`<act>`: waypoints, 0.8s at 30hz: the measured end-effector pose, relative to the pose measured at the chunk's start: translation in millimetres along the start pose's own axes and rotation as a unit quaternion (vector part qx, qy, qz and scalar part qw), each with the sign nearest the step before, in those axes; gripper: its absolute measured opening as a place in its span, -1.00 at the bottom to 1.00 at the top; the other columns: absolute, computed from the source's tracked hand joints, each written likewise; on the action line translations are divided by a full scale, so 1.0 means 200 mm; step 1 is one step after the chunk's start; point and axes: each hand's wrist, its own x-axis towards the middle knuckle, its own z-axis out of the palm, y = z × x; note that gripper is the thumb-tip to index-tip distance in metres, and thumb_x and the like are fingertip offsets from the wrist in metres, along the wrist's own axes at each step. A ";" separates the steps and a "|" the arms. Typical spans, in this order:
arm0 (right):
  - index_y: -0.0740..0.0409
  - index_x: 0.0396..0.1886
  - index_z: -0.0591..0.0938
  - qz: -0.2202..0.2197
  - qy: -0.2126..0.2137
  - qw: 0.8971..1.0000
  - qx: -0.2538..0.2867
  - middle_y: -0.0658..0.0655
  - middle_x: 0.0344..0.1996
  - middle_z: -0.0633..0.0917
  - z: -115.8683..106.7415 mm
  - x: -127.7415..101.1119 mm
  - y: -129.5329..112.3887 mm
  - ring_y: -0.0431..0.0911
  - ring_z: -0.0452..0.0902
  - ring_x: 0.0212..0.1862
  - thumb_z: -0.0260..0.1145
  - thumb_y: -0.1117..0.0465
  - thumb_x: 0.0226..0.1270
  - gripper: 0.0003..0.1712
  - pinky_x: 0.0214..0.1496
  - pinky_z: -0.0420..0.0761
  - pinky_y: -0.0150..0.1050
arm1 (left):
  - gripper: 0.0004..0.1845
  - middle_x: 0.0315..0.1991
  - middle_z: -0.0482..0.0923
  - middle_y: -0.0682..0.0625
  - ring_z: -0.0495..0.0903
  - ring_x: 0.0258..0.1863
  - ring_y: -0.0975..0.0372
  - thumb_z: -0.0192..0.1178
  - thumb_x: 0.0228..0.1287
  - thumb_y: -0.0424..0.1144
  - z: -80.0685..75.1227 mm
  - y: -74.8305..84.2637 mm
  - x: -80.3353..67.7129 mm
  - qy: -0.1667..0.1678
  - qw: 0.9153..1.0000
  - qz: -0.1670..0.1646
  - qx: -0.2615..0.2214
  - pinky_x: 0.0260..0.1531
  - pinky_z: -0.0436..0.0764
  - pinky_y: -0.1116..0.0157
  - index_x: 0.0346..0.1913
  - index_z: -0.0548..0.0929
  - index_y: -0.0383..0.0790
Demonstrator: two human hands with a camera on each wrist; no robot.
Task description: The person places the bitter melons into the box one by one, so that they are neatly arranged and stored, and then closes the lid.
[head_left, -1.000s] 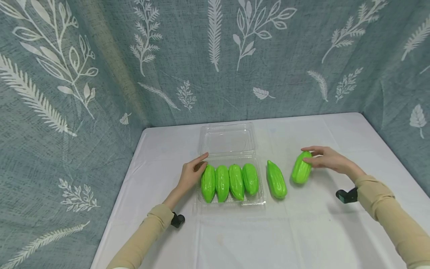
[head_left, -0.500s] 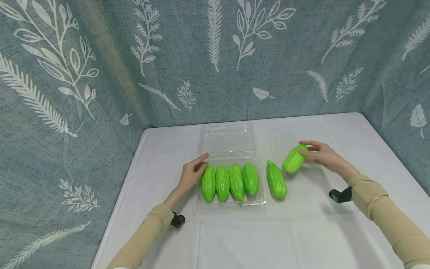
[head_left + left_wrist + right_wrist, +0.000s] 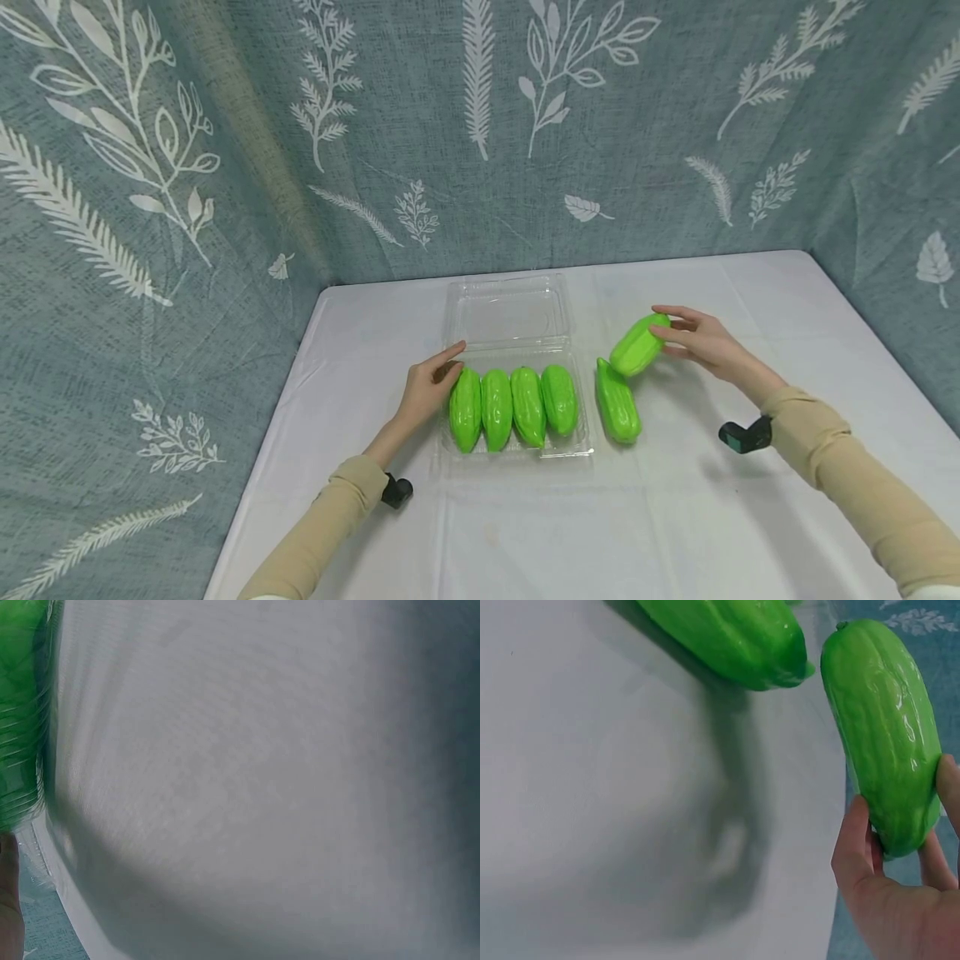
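In the head view my right hand point(image 3: 701, 340) holds a glossy green, ridged cucumber point(image 3: 639, 345) by one end, raised above the table. The right wrist view shows thumb and fingers round the lower end of that cucumber point(image 3: 881, 735). A second loose cucumber point(image 3: 618, 404) lies under and beside it. Several more cucumbers point(image 3: 528, 407) sit side by side in a clear plastic container point(image 3: 566, 451), whose lid point(image 3: 510, 315) is folded back. My left hand point(image 3: 425, 392) rests at the container's back left corner, index finger stretched out, thumb close to the leftmost cucumber.
A white cloth point(image 3: 540, 525) covers the table. Behind it and along both sides hangs a blue-green curtain point(image 3: 435, 100) with white leaf prints. Each wrist carries a small black camera, one at the left sleeve point(image 3: 330, 500) and one at the right sleeve point(image 3: 840, 450).
My right hand has carried its cucumber leftward and away from me, from right of the loose cucumber to just over its far end, tilting it on the way. My left hand has stayed put.
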 end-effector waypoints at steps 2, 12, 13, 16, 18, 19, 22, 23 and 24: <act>0.24 0.36 0.08 0.000 0.001 1.000 0.004 0.29 0.21 0.14 0.01 0.01 -0.01 -0.34 0.41 -0.13 0.24 0.01 0.19 -0.14 0.15 0.43 -0.18 | -0.64 0.11 0.43 -0.23 0.54 -0.06 -0.05 0.06 0.22 -0.48 0.00 0.00 0.00 0.000 1.000 -0.001 0.000 -0.06 0.54 0.15 0.10 0.47 -0.37; 0.15 0.36 0.12 -0.011 0.007 0.999 0.029 0.27 0.24 0.11 0.08 0.02 -0.05 -0.12 0.26 0.11 0.25 0.03 0.18 -0.19 0.14 0.44 -0.24 | -0.64 0.12 0.43 -0.14 0.55 -0.05 -0.02 0.07 0.23 -0.42 0.03 -0.14 0.02 0.007 1.000 0.009 0.002 -0.06 0.55 0.17 0.11 0.46 -0.36; 0.15 0.36 0.12 -0.014 0.005 0.999 0.031 0.26 0.22 0.13 0.09 0.02 -0.06 -0.13 0.28 0.09 0.25 0.04 0.19 -0.19 0.15 0.44 -0.22 | -0.64 0.13 0.44 -0.11 0.55 -0.05 0.00 0.07 0.24 -0.40 0.04 -0.17 0.02 0.007 1.000 0.009 0.001 -0.06 0.55 0.19 0.11 0.47 -0.33; 0.14 0.35 0.14 -0.022 -0.001 0.999 0.035 0.24 0.16 0.17 0.12 0.02 -0.08 -0.20 0.35 0.00 0.25 0.06 0.19 -0.21 0.15 0.43 -0.20 | -0.64 0.14 0.43 -0.06 0.55 -0.04 0.04 0.07 0.25 -0.38 0.04 -0.20 0.02 0.006 1.000 0.007 0.001 -0.05 0.55 0.25 0.12 0.47 -0.30; 0.14 0.34 0.15 -0.028 -0.006 0.999 0.038 0.24 0.16 0.18 0.13 0.02 -0.09 -0.23 0.38 -0.03 0.26 0.07 0.18 -0.22 0.14 0.44 -0.21 | -0.64 0.15 0.43 -0.04 0.55 -0.04 0.05 0.07 0.25 -0.37 0.04 -0.20 0.02 0.004 1.000 0.007 -0.001 -0.04 0.54 0.28 0.13 0.46 -0.29; 0.15 0.34 0.15 -0.030 -0.007 0.999 0.037 0.25 0.16 0.18 0.15 0.02 -0.09 -0.23 0.39 -0.04 0.26 0.08 0.18 -0.22 0.13 0.46 -0.23 | -0.64 0.15 0.43 -0.03 0.55 -0.03 0.05 0.07 0.26 -0.36 0.04 -0.20 0.02 0.003 1.000 0.006 0.000 -0.04 0.54 0.29 0.13 0.46 -0.29; 0.14 0.33 0.18 -0.040 -0.016 0.998 0.041 0.26 0.17 0.17 0.17 0.02 -0.10 -0.23 0.41 -0.05 0.27 0.09 0.17 -0.23 0.09 0.48 -0.26 | -0.63 0.15 0.42 -0.01 0.55 -0.03 0.07 0.07 0.26 -0.36 0.04 -0.20 0.02 0.000 1.000 0.001 0.006 -0.04 0.54 0.31 0.13 0.46 -0.27; 0.14 0.33 0.18 -0.042 -0.019 0.998 0.042 0.27 0.18 0.17 0.18 0.02 -0.10 -0.23 0.42 -0.05 0.27 0.11 0.18 -0.24 0.09 0.48 -0.26 | -0.63 0.15 0.42 -0.01 0.55 -0.03 0.08 0.07 0.26 -0.36 0.04 -0.20 0.02 -0.001 1.000 0.000 0.007 -0.04 0.54 0.32 0.13 0.46 -0.27; 0.14 0.33 0.18 -0.044 -0.022 0.998 0.042 0.27 0.18 0.17 0.19 0.02 -0.11 -0.24 0.43 -0.05 0.27 0.11 0.18 -0.25 0.09 0.49 -0.27 | -0.63 0.15 0.42 -0.01 0.55 -0.04 0.08 0.07 0.25 -0.36 0.04 -0.20 0.02 0.000 1.000 -0.001 0.006 -0.05 0.54 0.31 0.13 0.46 -0.27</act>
